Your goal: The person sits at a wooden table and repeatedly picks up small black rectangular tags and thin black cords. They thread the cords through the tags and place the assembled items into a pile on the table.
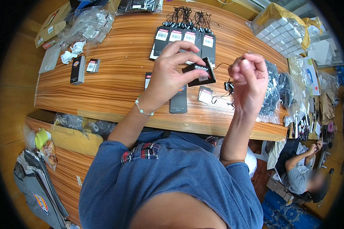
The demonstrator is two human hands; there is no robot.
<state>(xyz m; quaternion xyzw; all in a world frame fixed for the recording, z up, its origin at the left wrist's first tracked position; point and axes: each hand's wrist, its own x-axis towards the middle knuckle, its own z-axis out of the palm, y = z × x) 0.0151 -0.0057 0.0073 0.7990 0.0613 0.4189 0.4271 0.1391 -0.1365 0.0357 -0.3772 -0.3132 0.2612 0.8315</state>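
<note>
My left hand [168, 70] pinches a black hang tag [208, 79] with pale print between thumb and fingers, above the table. To its right my right hand [251, 78] is raised, its fingers curled to the thumb in a pinch; anything in them is hidden. A short dark cord shows between the hands. Below the held tag lie a long black tag [178, 105] and a few small grey-and-white labels [205, 95]. Black strings [229, 87] lie beside my right hand. Beyond my left hand, several stacks of black hang tags [172, 40] with white stickers and strings stand in a row.
The wood-grain table [122, 72] holds a black tag stack [77, 70], a small label stack [91, 65] and crumpled paper [73, 52] at left. Plastic bags [90, 28] lie far left. A wrapped box block [281, 32] stands far right. Another person [300, 177] sits lower right.
</note>
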